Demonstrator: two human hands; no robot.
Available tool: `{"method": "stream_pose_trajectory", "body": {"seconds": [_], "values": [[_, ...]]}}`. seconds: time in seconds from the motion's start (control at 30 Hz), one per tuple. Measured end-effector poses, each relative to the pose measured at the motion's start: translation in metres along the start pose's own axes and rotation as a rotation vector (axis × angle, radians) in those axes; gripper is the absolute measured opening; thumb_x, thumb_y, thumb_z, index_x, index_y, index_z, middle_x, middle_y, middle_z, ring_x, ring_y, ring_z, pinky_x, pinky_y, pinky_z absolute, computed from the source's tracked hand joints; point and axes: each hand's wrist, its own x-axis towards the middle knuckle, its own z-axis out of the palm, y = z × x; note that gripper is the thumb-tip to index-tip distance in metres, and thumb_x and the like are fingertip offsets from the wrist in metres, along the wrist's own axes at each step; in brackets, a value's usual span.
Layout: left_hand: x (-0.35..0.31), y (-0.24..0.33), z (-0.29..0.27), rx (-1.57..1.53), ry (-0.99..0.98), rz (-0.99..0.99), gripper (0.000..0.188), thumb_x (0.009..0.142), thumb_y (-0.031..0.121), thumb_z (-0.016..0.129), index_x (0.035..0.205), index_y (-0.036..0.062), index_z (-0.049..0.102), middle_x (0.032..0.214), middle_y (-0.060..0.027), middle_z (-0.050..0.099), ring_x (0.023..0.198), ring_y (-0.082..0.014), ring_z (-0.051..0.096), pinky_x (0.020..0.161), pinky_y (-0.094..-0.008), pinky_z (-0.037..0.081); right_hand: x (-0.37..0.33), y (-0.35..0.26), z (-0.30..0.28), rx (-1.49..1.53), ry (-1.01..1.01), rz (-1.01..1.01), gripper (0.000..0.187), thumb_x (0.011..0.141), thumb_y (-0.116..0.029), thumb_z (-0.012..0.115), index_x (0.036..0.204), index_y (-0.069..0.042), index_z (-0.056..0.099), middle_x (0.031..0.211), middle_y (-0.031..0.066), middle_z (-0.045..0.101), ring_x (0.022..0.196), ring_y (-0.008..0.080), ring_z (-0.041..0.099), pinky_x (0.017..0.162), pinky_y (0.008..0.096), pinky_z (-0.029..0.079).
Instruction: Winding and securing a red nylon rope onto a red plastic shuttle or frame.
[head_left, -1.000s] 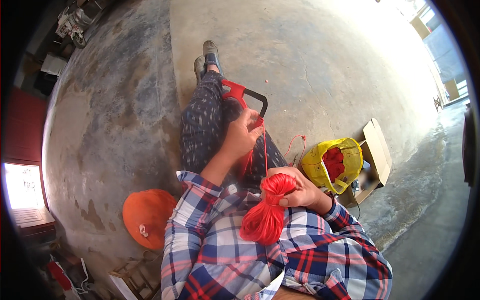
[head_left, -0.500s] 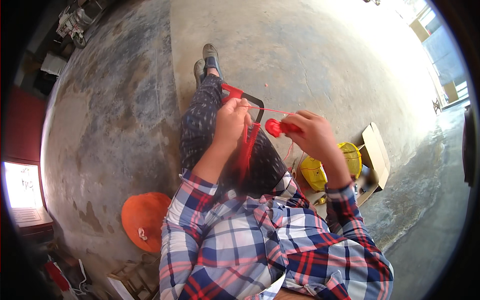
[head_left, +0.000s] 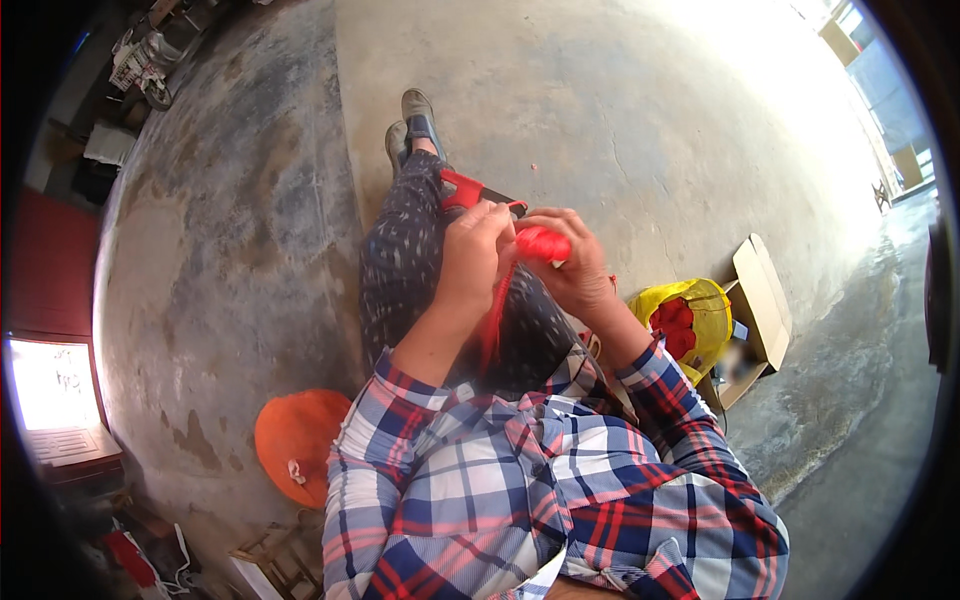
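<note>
My left hand (head_left: 474, 248) and my right hand (head_left: 572, 262) meet close together above my lap. A bundle of red cord (head_left: 542, 243) is gripped in the fingers of my right hand. My left hand is closed in a pinch beside it, apparently at the upper end of a red knotted cord (head_left: 497, 305) that hangs down over my thigh; the exact hold is hidden by the fingers. Just beyond my hands, a red and black frame tool (head_left: 461, 187) lies on my legs, its near part covered by my hands.
On the floor at right stands a yellow bag (head_left: 716, 313) with red material inside, against an open cardboard box (head_left: 762, 312). An orange round seat (head_left: 290, 445) is at my left. A small red scrap (head_left: 534, 167) lies ahead. Farther left is a parked vehicle (head_left: 145, 70).
My right hand has moved left, bringing the red cord bundle up to my left hand. The strand stretched between the hands is no longer visible. More of the yellow bag shows.
</note>
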Motion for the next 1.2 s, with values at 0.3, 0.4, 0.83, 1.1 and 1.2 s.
{"method": "stream_pose_trajectory", "body": {"seconds": [0.3, 0.4, 0.83, 1.1, 1.2], "values": [[0.025, -0.021, -0.026, 0.144, -0.037, -0.093, 0.031, 0.095, 0.030, 0.055, 0.072, 0.0101, 0.050, 0.062, -0.0015, 0.053, 0.040, -0.0038, 0.032, 0.036, -0.0207, 0.018, -0.058, -0.001, -0.118, 1.693, -0.071, 0.280, 0.041, 0.096, -0.048, 0.048, 0.110, -0.009, 0.052, 0.076, 0.0009, 0.056, 0.061, 0.0200, 0.054, 0.066, 0.0364, 0.047], [0.028, -0.022, -0.031, 0.130, -0.054, -0.196, 0.026, 0.094, 0.027, 0.056, 0.076, 0.0086, 0.051, 0.066, -0.0091, 0.060, 0.037, -0.0045, 0.032, 0.035, -0.0210, 0.019, -0.108, -0.005, -0.131, 1.751, 0.058, 0.530, 0.035, 0.094, -0.041, 0.055, 0.110, -0.010, 0.053, 0.074, -0.0005, 0.056, 0.058, 0.0164, 0.052, 0.059, 0.0337, 0.047], [0.011, -0.036, -0.036, 0.254, 0.044, -0.034, 0.008, 0.083, 0.009, 0.059, 0.087, 0.0048, 0.054, 0.067, -0.0091, 0.058, 0.047, -0.0079, 0.044, 0.045, -0.0215, 0.036, -0.127, 0.008, -0.084, 1.086, 0.221, 1.175, 0.024, 0.094, -0.026, 0.061, 0.106, -0.006, 0.060, 0.088, 0.0030, 0.065, 0.087, 0.0167, 0.065, 0.078, 0.0338, 0.054], [-0.061, -0.047, 0.011, 0.790, -0.327, 0.539, 0.045, 0.074, 0.006, 0.072, 0.116, 0.0018, 0.057, 0.108, -0.0160, 0.061, 0.098, -0.0340, 0.059, 0.089, -0.0389, 0.047, -0.077, -0.020, -0.026, 1.152, -0.290, 0.872, 0.057, 0.090, -0.049, 0.060, 0.121, -0.002, 0.056, 0.110, 0.0055, 0.061, 0.100, 0.0154, 0.059, 0.085, 0.0292, 0.048], [-0.046, -0.035, -0.007, 0.296, -0.251, 0.222, 0.035, 0.073, -0.013, 0.062, 0.104, 0.0025, 0.059, 0.103, -0.0090, 0.061, 0.094, -0.0201, 0.061, 0.082, -0.0304, 0.050, -0.043, -0.014, -0.029, 0.811, -0.623, 0.843, 0.060, 0.093, -0.050, 0.056, 0.128, -0.001, 0.054, 0.083, -0.0011, 0.059, 0.070, 0.0073, 0.053, 0.059, 0.0212, 0.041]]}}
